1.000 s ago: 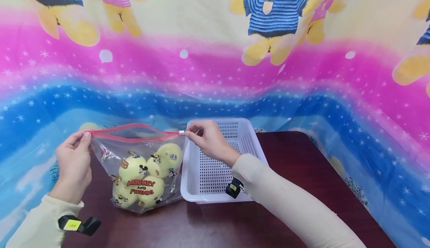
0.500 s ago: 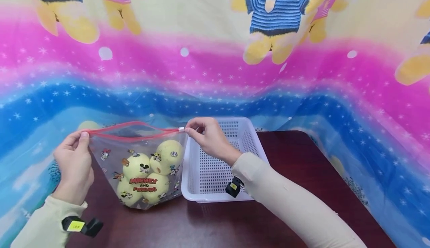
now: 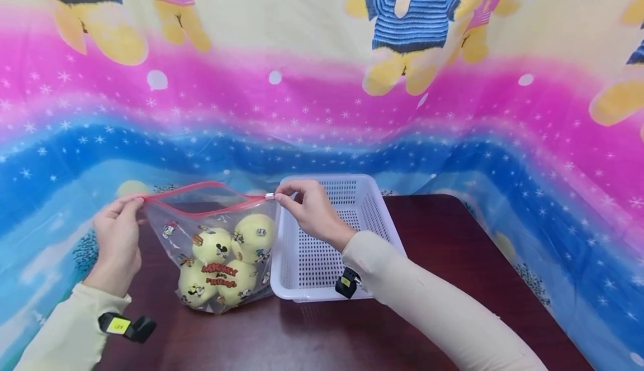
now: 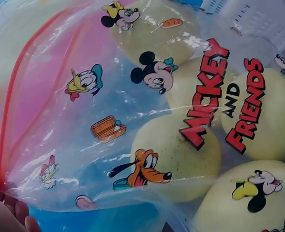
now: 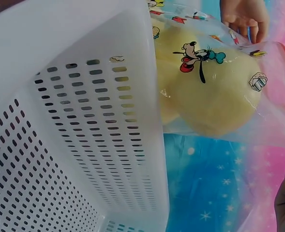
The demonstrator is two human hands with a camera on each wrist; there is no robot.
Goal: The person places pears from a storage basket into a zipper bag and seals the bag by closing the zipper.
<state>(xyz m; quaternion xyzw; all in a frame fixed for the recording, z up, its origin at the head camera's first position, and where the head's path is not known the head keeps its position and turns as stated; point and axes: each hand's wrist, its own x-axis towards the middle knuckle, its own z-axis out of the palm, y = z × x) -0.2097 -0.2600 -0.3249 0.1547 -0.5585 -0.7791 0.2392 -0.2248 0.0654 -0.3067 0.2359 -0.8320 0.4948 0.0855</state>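
Note:
A clear zip bag (image 3: 173,237) with a red seal and cartoon prints holds several pale yellow-green round fruits (image 3: 254,234). Its mouth gapes in the middle. My left hand (image 3: 118,237) pinches the bag's left top corner between thumb and fingers. At the opposite corner my right hand (image 3: 314,209) pinches by the white slider (image 3: 269,196) at the end of the red seal. In the left wrist view, fruits (image 4: 176,154) show through the printed plastic, low in the bag. The right wrist view has one large fruit (image 5: 215,92) close by the basket's side.
A white perforated plastic basket (image 3: 282,290) stands right of the bag, under my right forearm, with no contents showing. Both are at the dark red-brown table (image 3: 432,237). A printed cloth (image 3: 322,108) with bears hangs around the table's back and sides.
My left hand has moved slightly right, toward the other hand, and the bag's mouth gapes wider. The fruits have shifted a little to the right. My right hand keeps its hold at the slider end.

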